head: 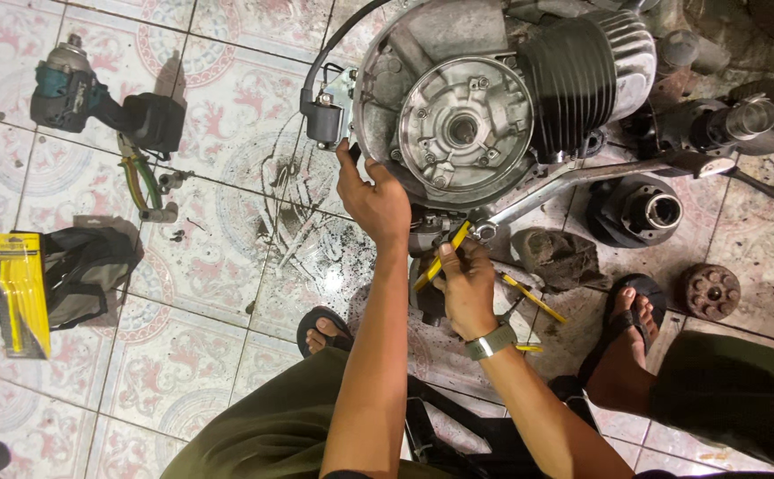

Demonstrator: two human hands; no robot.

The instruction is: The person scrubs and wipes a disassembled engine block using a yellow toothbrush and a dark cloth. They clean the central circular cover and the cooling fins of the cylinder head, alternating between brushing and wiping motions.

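1. Yellow-handled pliers (444,255) sit pinched in the right hand (467,286), just below the engine at about six o'clock. They look light, stiff and easy to control, best held by the coated grips.
2. Its wrist, with a grey-green strap (491,341), is bent inward and the forearm rises from the lap.
3. At twelve o'clock from it, the left hand (373,202) curls over the lower rim of the grey cast-metal engine casing (458,98) lying on the patterned tile floor (227,115). I judge the casing heavy, rigid and probably greasy, so the rim suits gripping better than the fins.
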